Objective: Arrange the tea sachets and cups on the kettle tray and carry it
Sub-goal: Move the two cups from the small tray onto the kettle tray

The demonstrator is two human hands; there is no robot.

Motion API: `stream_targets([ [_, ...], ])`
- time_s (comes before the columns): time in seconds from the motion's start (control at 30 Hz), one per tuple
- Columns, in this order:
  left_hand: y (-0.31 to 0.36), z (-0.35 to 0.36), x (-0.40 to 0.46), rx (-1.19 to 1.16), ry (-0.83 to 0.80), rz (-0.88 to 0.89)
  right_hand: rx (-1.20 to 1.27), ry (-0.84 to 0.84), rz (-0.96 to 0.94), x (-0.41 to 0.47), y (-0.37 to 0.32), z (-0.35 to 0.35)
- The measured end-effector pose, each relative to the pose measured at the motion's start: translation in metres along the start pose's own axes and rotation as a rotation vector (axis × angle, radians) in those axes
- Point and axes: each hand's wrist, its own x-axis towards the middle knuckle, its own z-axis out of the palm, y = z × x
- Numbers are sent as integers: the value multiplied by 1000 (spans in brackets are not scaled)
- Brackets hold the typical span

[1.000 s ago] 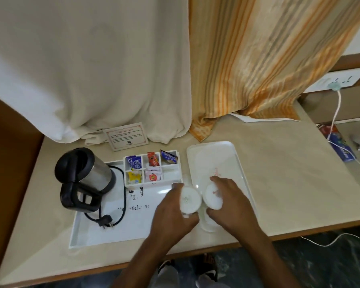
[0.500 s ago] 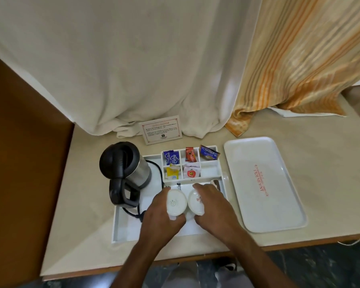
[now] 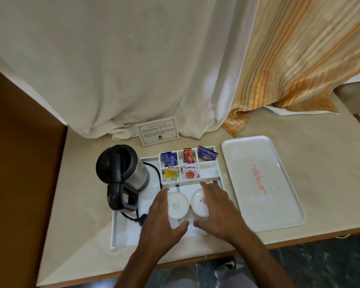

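Observation:
A white kettle tray [image 3: 120,235] lies on the beige counter, and a black and steel kettle [image 3: 120,169] stands on its left part. Its back compartments hold several tea, coffee and sugar sachets [image 3: 188,163]. Two white cups stand upside down, side by side, on the tray's front right floor. My left hand [image 3: 160,223] wraps the left cup [image 3: 178,205]. Around the right cup [image 3: 199,201] curls my right hand [image 3: 218,208]. The lower rims of both cups are hidden by my fingers.
A second white tray [image 3: 262,183] with red lettering lies just right of the kettle tray. A printed card [image 3: 158,132] stands behind the sachets. White and orange-striped curtains [image 3: 133,69] hang down onto the counter's back. The kettle's black cord and plug [image 3: 141,219] lie on the tray.
Both hands have carried the two cups leftward from the plain white tray onto the kettle tray, in front of the sachet compartments. The camera view has swung left.

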Motion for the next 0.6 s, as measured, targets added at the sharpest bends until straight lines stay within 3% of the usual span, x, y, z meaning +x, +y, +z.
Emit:
stream_targets([
  [0.07,-14,-7,-13,41,51,32,247,88,-1,-3,11,-9],
  [0.13,-34,-17,-28,134,151,65,445,318,25,-3,22,-15],
  [0.2,-53,-29,-36,268,257,75,414,527,153,5,30,-15],
  [0.23,-60,-34,-37,325,302,50,344,550,231,11,34,-13],
  [0.33,-80,-46,-28,363,395,-175,118,432,347,32,38,-1],
  [0.43,-96,-54,-8,203,477,-433,-37,353,366,45,38,2],
  [0.6,-107,-62,23,109,376,-488,-112,328,340,56,38,5],
])
